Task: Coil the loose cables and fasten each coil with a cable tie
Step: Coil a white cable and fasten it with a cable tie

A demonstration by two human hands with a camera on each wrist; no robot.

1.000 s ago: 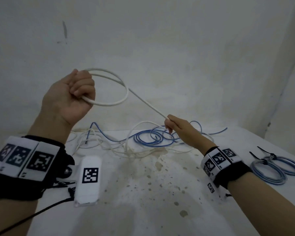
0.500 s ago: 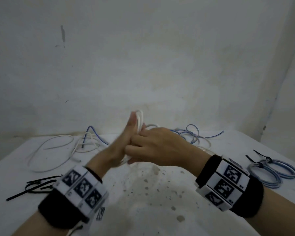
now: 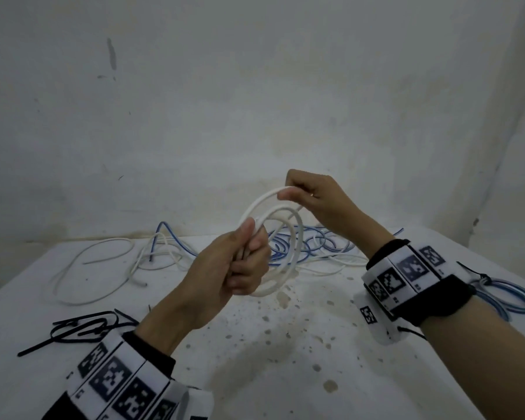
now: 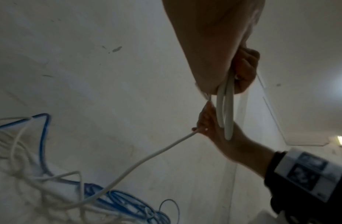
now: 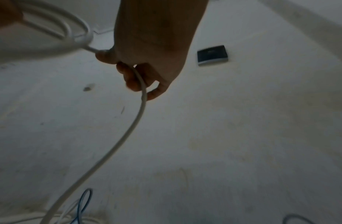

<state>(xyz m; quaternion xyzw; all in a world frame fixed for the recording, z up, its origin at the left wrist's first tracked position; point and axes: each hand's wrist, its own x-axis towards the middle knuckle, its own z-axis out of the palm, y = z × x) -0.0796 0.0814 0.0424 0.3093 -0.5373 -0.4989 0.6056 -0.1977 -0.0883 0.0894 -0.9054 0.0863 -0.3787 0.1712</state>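
A white cable coil (image 3: pixel 297 234) of a few loops hangs above the table. My left hand (image 3: pixel 243 262) grips its lower left side, fingers curled round the loops (image 4: pixel 226 106). My right hand (image 3: pixel 306 192) pinches the white cable (image 5: pixel 141 97) at the top of the coil. From there the cable's free length (image 4: pixel 128 169) runs down to a tangle of loose white and blue cables (image 3: pixel 303 247) at the back of the table. Black cable ties (image 3: pixel 82 328) lie at the front left.
Two blue coils (image 3: pixel 503 295) fastened with black ties lie at the right edge of the stained white table (image 3: pixel 285 359). A loose white cable (image 3: pixel 82 268) loops at the back left. A bare wall rises close behind. A dark flat box (image 5: pixel 212 55) shows in the right wrist view.
The hands met over the table half a second ago and have parted again. My right hand has risen, laying another white loop onto the coil that my left hand holds lower than before.
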